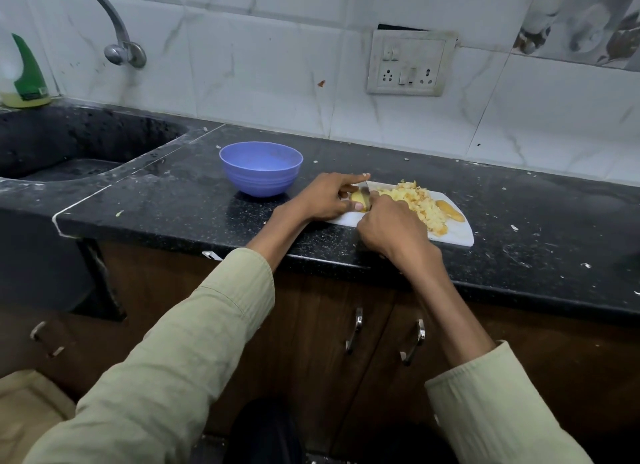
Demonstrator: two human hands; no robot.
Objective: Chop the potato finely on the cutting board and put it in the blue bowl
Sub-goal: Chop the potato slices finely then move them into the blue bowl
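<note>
The potato piece [358, 199] sits at the left end of the white cutting board [457, 233], pinned between my thumb and curled fingers; my left hand [327, 200] is pinching it, with the index finger stretched out straight over the top toward the wall. My right hand [389, 226] is closed into a fist just beside it, knuckles toward me — it hides the handle completely, and only a short grey strip of the knife [367, 188] shows above the potato, so I cannot tell exactly how the blade meets it. To the right of my hands lies a heap of chopped potato [420, 204] running along the board; past it, near the board's right end, rests one larger yellow slice [450, 211], apart from the heap. The blue bowl [261, 168] stands on the black worktop [180, 200] just left of the board, upright; I see nothing inside it from here. Small pale scraps dot the worktop. Farther left is the dark sink [69, 148] with its tap [114, 24] on the tiled wall — a socket plate [410, 63] is fixed above the board.
</note>
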